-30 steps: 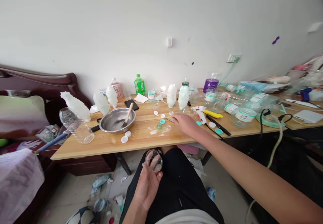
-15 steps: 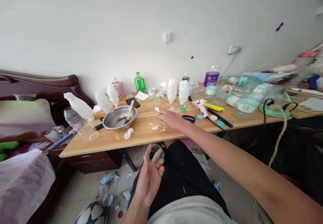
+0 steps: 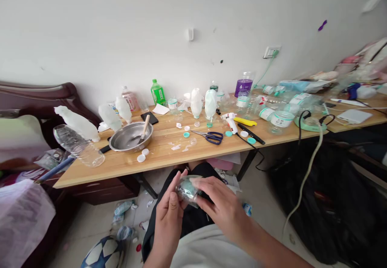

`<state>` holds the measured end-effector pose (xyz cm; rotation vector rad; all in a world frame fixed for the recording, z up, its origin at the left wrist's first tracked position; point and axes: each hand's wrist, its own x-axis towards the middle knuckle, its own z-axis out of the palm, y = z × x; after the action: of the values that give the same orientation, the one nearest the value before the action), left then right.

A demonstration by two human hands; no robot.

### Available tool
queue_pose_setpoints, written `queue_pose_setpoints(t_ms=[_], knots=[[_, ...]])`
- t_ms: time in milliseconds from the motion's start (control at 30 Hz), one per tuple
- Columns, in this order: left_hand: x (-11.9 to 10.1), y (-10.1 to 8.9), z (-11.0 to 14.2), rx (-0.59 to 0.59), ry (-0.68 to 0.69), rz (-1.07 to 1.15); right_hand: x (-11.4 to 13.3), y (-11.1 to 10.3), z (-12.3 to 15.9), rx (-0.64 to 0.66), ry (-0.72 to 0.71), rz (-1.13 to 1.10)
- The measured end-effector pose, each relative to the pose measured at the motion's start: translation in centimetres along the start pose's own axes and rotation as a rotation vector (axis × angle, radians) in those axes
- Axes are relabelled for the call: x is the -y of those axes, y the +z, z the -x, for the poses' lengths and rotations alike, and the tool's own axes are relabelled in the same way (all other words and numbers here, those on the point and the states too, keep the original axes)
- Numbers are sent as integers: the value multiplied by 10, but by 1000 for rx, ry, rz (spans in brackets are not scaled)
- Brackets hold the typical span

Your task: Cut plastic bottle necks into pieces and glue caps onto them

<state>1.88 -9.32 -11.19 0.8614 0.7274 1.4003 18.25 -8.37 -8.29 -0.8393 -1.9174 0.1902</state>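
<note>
Low over my lap, my left hand (image 3: 167, 215) cups a clear, rounded plastic bottle piece (image 3: 188, 193), fingers behind it and thumb at its near side. My right hand (image 3: 222, 201) grips the same piece from the right, its fingertips over the upper edge. Something teal shows through the plastic under those fingers; its kind I cannot make out. On the table in front lie blue-handled scissors (image 3: 213, 137), a teal bottle cap (image 3: 186, 134) and torn white scraps (image 3: 175, 147).
A metal bowl (image 3: 116, 144) with a brush (image 3: 144, 130) stands on the wooden table (image 3: 121, 169). Behind are white-coated bottles (image 3: 196, 103) and a green bottle (image 3: 157, 92). A glue gun (image 3: 231, 123), yellow cutter (image 3: 245, 121) and clear bottles (image 3: 281, 121) lie rightward.
My right hand has come back from the tabletop to the plastic piece in my left hand. The scissors and the teal cap now show fully. The view has shifted slightly right.
</note>
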Motion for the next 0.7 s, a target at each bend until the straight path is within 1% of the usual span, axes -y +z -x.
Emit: queue_pose_setpoints(t_ms=[67, 167, 300, 367, 500, 567, 700], knots=[[2, 4, 3, -32, -38, -39, -1, 0, 3, 16, -4, 24], [6, 6, 7, -13, -64, -84, -4, -1, 10, 17, -13, 0], [5, 9, 11, 14, 8, -145, -6, -1, 16, -24, -31, -111], [1, 13, 11, 29, 46, -183, -6, 0, 18, -51, -31, -121], [-7, 16, 10, 113, 114, -191, -6, 3, 26, -120, -103, -93], [-8, 14, 10, 127, 118, -187, -7, 3, 28, -104, -102, -84], [-4, 5, 9, 99, 70, -159, -5, -1, 27, -5, -60, -87]])
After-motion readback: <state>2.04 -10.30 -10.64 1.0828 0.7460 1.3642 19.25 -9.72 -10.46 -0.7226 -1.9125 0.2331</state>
